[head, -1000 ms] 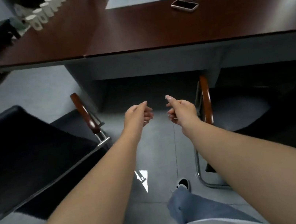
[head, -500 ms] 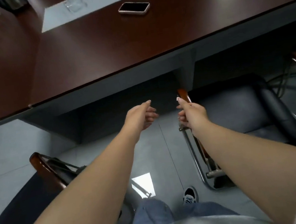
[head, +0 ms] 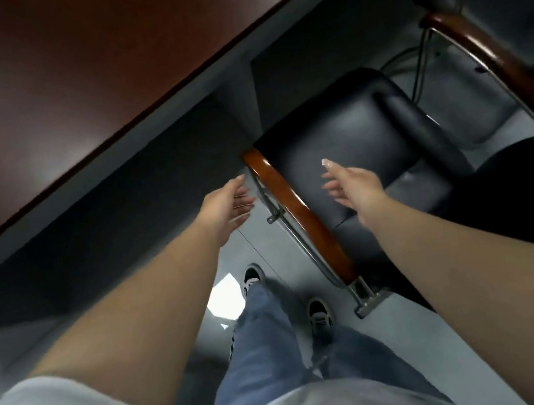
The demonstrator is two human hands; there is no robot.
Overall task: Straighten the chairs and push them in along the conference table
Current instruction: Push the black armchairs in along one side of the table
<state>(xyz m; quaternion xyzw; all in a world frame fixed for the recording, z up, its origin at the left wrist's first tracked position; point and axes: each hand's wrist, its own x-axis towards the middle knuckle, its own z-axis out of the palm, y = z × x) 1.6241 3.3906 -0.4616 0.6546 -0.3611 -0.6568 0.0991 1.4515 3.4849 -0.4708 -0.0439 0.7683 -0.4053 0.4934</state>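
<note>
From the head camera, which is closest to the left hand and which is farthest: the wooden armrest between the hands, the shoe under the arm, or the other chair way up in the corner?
From the left hand:
1. Wooden armrest, just to its right.
2. Shoe, on the floor below it.
3. Other chair, in the top right corner.

An office meeting room: long dark-wood conference table [head: 35,98], black leather armchairs [head: 353,140], grey floor [head: 505,322].

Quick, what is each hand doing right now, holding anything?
Left hand: open, holding nothing, beside the wooden armrest.
Right hand: open, holding nothing, over the black chair seat.
</note>
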